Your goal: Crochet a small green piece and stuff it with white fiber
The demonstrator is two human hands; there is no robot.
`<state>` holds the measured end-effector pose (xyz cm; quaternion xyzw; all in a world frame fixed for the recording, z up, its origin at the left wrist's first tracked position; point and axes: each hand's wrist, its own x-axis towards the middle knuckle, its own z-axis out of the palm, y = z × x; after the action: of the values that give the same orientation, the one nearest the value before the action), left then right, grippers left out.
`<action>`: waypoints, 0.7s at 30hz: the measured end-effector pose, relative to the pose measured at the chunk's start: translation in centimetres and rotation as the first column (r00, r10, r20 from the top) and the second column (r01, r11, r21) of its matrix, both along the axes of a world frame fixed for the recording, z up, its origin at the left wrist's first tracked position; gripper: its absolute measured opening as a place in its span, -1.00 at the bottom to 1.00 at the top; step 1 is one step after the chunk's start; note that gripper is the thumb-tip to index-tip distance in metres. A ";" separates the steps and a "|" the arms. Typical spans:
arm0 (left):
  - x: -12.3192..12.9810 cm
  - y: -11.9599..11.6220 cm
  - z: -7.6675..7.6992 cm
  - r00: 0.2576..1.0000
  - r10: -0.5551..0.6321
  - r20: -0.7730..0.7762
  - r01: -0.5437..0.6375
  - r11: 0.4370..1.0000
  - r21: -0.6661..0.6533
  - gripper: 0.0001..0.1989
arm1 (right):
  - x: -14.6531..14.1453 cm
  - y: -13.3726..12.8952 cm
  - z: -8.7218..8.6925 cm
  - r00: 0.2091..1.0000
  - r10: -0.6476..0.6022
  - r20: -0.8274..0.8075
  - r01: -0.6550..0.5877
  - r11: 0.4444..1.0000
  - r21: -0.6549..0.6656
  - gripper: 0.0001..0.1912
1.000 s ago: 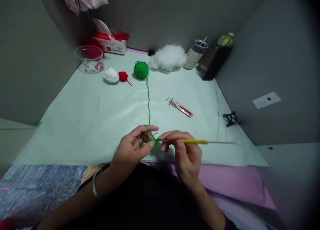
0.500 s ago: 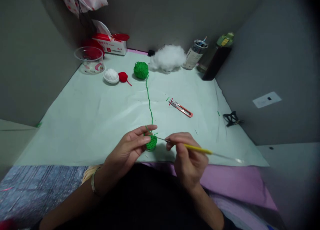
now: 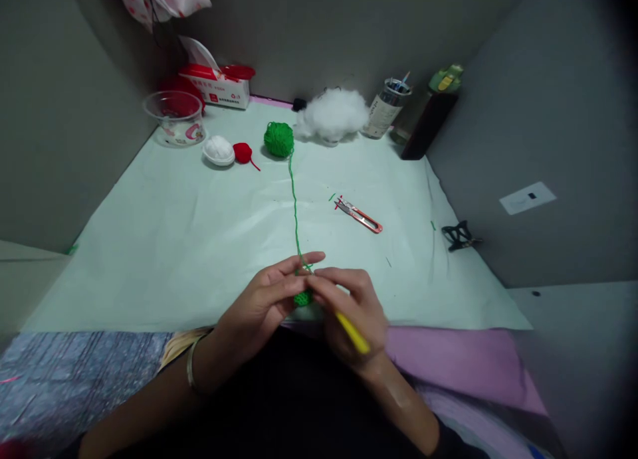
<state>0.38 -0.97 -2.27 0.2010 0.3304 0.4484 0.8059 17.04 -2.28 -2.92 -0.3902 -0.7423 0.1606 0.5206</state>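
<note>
Between thumb and fingers, my left hand pinches a small green crochet piece close to the table's front edge. My right hand grips a crochet hook by its yellow handle; the hook's tip is at the top of the piece, mostly hidden by fingers. Green yarn runs from my left forefinger back to a green yarn ball. The fingertips of both hands meet at the piece and cover part of it.
Thread snips lie right of the yarn. White yarn, a small red ball, white stuffing, a plastic tub, a tissue box, a pen can and a bottle stand behind. A black clip lies far right.
My right hand has moved left to the green piece, and the hook has swung so its handle points down toward me. My left hand stays nearly in place, still holding the piece.
</note>
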 end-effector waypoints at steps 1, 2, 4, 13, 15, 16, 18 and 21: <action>-0.1 0.1 0.0 0.999 -0.014 0.030 0.015 0.999 -0.033 -0.59 | 0.0 0.2 0.1 0.995 -0.013 -0.102 0.009 0.999 -0.047 -0.64; -0.2 0.3 0.1 0.999 -0.007 0.039 0.009 0.999 -0.044 -0.63 | 0.0 0.4 0.3 0.973 -0.026 -0.228 -0.001 0.993 -0.121 -0.70; -0.3 0.3 0.1 0.999 0.041 -0.003 -0.041 0.999 0.001 -0.68 | -0.2 0.9 0.5 0.887 -0.043 -0.459 -0.098 0.956 -0.277 -0.78; -0.5 -0.3 0.0 0.949 0.038 -0.314 0.059 0.954 0.294 -0.60 | -0.5 1.7 -0.2 0.788 -0.060 -0.612 -0.293 0.839 -0.459 -0.83; -0.6 -0.2 0.0 0.947 0.065 -0.314 0.032 0.955 0.296 -0.61 | -0.5 1.8 0.0 0.737 -0.062 -0.673 -0.358 0.809 -0.466 -0.82; -0.6 -0.2 0.0 0.948 0.080 -0.310 0.019 0.953 0.302 -0.61 | -0.6 1.9 0.1 0.719 -0.060 -0.692 -0.380 0.800 -0.464 -0.81; -0.6 -0.1 0.0 0.946 0.100 -0.309 0.003 0.948 0.317 -0.62 | -0.7 2.1 0.4 0.705 -0.055 -0.707 -0.396 0.796 -0.457 -0.80; -0.7 0.0 0.2 0.934 0.118 -0.337 0.005 0.940 0.342 -0.61 | -0.7 2.1 0.7 0.712 -0.037 -0.701 -0.397 0.802 -0.447 -0.79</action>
<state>-0.31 -0.98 -2.10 0.4032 0.3936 0.4783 0.6736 16.35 -0.17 -2.23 -0.3620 -0.4525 0.5576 0.5943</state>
